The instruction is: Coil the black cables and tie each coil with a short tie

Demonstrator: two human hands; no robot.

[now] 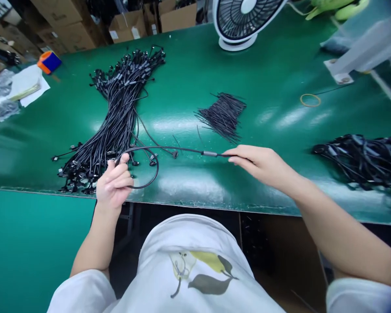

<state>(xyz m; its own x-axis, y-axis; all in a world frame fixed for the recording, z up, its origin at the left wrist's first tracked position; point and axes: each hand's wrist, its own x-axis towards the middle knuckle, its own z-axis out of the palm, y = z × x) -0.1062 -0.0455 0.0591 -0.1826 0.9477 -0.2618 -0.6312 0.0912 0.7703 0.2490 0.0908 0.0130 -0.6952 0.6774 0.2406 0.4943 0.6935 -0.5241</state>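
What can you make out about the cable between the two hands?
The cable is thin, black and flexible, apparently plastic- or rubber-coated. A short grey sleeve sits on it near the right hand, whose fingertips pinch it. It runs in a gentle arch to the left hand, which also holds it, with a rounded loop beside that hand. It spans the green table near the front edge. Its ends can't be made out.

Single head-worn camera, looking forward and steeply down from above the wearer's printed white T-shirt (pixel 195 269), near enough to show both forearms whole, green worktop (pixel 273 87) spanning the view, cardboard boxes (pixel 74 34) at its far edge, no second view sharing the scene.
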